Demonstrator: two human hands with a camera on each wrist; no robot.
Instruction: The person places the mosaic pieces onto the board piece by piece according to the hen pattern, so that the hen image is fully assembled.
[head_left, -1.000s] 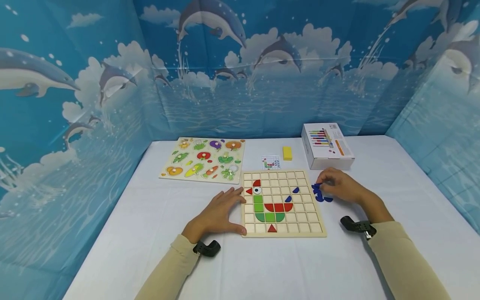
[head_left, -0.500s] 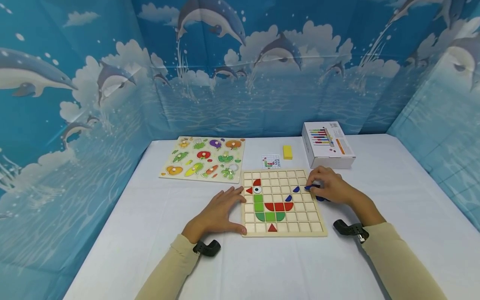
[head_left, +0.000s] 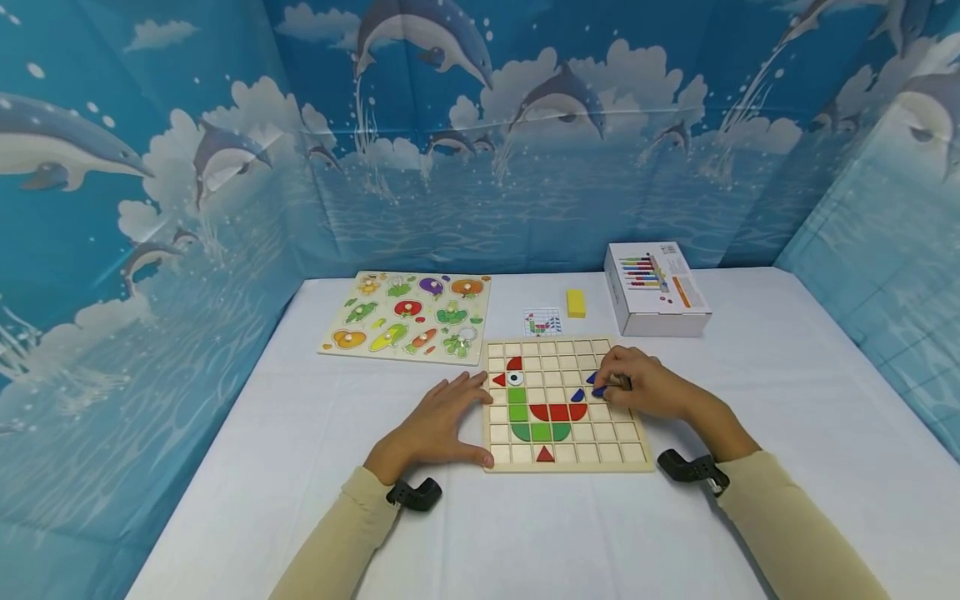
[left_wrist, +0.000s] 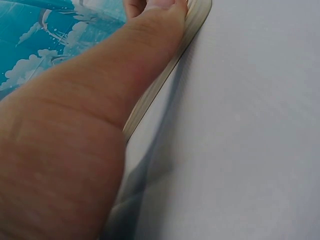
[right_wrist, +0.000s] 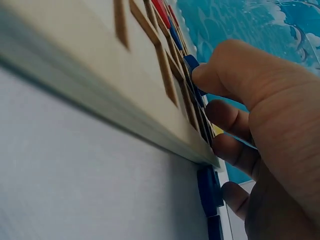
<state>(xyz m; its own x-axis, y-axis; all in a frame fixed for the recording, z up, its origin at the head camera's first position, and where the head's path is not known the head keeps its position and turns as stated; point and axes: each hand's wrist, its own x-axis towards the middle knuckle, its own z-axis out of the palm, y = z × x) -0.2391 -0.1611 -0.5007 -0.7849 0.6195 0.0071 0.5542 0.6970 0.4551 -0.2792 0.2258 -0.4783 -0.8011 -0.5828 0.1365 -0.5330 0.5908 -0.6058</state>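
Note:
A wooden grid board (head_left: 606, 454) lies flat on the table, holding red, green and blue pieces and a round eye piece (head_left: 515, 378). My left hand (head_left: 438, 421) rests at its left edge, fingers spread and thumb at the near corner. Over the right part of the grid, my right hand (head_left: 651, 385) pinches a small blue half-round piece (right_wrist: 191, 64) between thumb and finger. Two blue pieces sit in the grid nearby, one (head_left: 577, 395) just left of the fingers. Other loose blue pieces (right_wrist: 207, 192) lie beside the board in the right wrist view; the right hand hides them in the head view.
A pattern card (head_left: 542, 322) and a yellow block (head_left: 575, 304) lie behind the board. Farther right stands a white box (head_left: 663, 323). A vegetable peg puzzle (head_left: 408, 317) lies at the back left. Dolphin-printed curtains (head_left: 465, 208) enclose the table (head_left: 562, 533).
My right hand has moved left from the loose blue pieces beside the board to over the grid, bringing one blue piece along. The left hand stays in place.

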